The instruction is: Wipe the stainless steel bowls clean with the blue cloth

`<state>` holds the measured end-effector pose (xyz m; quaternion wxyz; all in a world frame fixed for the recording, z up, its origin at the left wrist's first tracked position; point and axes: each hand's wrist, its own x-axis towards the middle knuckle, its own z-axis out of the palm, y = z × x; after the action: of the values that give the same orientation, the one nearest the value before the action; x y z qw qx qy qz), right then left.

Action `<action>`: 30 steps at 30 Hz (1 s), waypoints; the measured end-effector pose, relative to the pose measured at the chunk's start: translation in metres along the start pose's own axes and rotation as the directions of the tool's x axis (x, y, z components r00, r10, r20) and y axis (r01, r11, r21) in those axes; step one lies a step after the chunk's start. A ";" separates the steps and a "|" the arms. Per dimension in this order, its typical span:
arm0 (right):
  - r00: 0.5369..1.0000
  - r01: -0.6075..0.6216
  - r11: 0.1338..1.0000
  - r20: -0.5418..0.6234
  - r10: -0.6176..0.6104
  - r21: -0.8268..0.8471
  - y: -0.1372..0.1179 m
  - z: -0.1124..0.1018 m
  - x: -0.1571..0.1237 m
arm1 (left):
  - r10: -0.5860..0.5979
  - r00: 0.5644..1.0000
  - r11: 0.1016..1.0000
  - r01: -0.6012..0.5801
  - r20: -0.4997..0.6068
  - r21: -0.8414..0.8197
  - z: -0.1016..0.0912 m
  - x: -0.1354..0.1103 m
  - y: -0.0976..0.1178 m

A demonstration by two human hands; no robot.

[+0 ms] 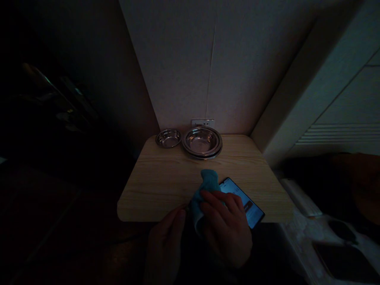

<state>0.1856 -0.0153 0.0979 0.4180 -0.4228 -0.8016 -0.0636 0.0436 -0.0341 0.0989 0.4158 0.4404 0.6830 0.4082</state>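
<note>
A blue cloth (pixel 205 189) lies bunched near the front edge of a small light wooden table (pixel 166 178). My right hand (pixel 227 225) rests on the cloth and over a lit phone (pixel 247 206), its fingers curled round the cloth. My left hand (pixel 164 243) sits at the table's front edge just left of the cloth, fingers together, with its fingertips close to the cloth; what it holds, if anything, is hidden in the dark.
Two steel bowls stand at the back of the table by the wall: a small bowl (pixel 168 138) at the left, a larger bowl (pixel 202 141) beside it. A wall socket (pixel 202 122) is behind them. Dark surroundings lie left and right.
</note>
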 end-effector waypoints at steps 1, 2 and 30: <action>1.000 0.028 0.999 -0.008 -0.028 0.019 -0.003 0.001 -0.001 | 0.002 1.000 1.000 -0.002 -0.006 0.006 0.000 0.000 0.000; 0.999 0.051 0.998 -0.017 -0.050 0.036 -0.005 0.001 -0.002 | 0.004 1.000 1.000 -0.004 -0.013 0.014 0.000 0.000 -0.001; 0.991 -0.131 0.991 -0.003 0.131 0.035 -0.013 -0.003 0.002 | 0.277 0.957 0.956 -0.266 -0.081 0.128 -0.007 -0.005 0.009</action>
<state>0.1768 -0.0236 0.1049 0.4307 -0.4672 -0.7718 -0.0233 0.0407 -0.0374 0.1101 0.2956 0.5327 0.6581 0.4425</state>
